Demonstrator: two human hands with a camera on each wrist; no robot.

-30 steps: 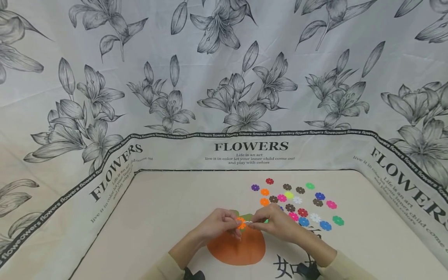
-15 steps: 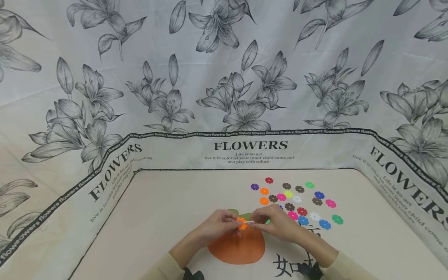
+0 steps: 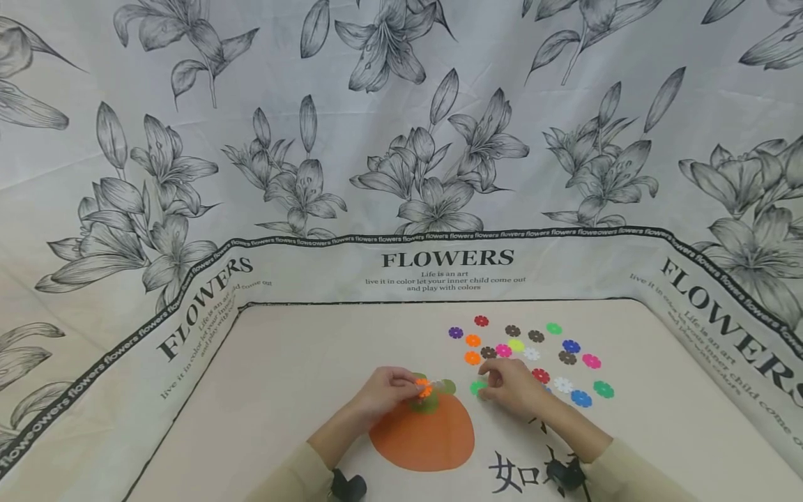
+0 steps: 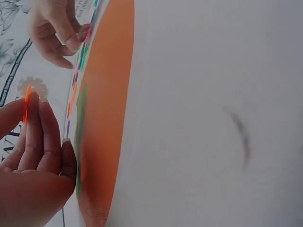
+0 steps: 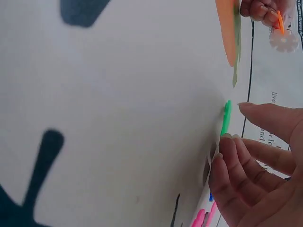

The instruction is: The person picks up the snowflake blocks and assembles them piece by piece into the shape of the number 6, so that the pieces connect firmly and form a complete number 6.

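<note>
Between thumb and fingers, my left hand (image 3: 384, 399) pinches an orange flower-shaped plastic disc (image 3: 424, 388). Joined to it crosswise is a white notched disc (image 5: 284, 41), which sticks out past the fingertips. Both are held above the printed orange fruit on the tablecloth. My right hand (image 3: 514, 387) is low over the table, thumb and fingers parted, beside a green flower-shaped disc (image 3: 477, 388). In the right wrist view, that green disc (image 5: 226, 118) lies at the fingertips, with the thumb apart from it; whether the fingers touch it I cannot tell.
Several loose flower discs lie scattered at the back right, among them a red disc (image 3: 540, 376), a yellow disc (image 3: 516, 345) and a blue disc (image 3: 581, 399). The tablecloth carries a printed orange fruit (image 3: 423, 439) and black characters (image 3: 514, 472). Behind stands a flower-patterned curtain (image 3: 401, 153).
My right hand has let go of the white disc and moved right and down to the green disc. My left hand has kept the joined orange and white discs, shifting slightly left and up.
</note>
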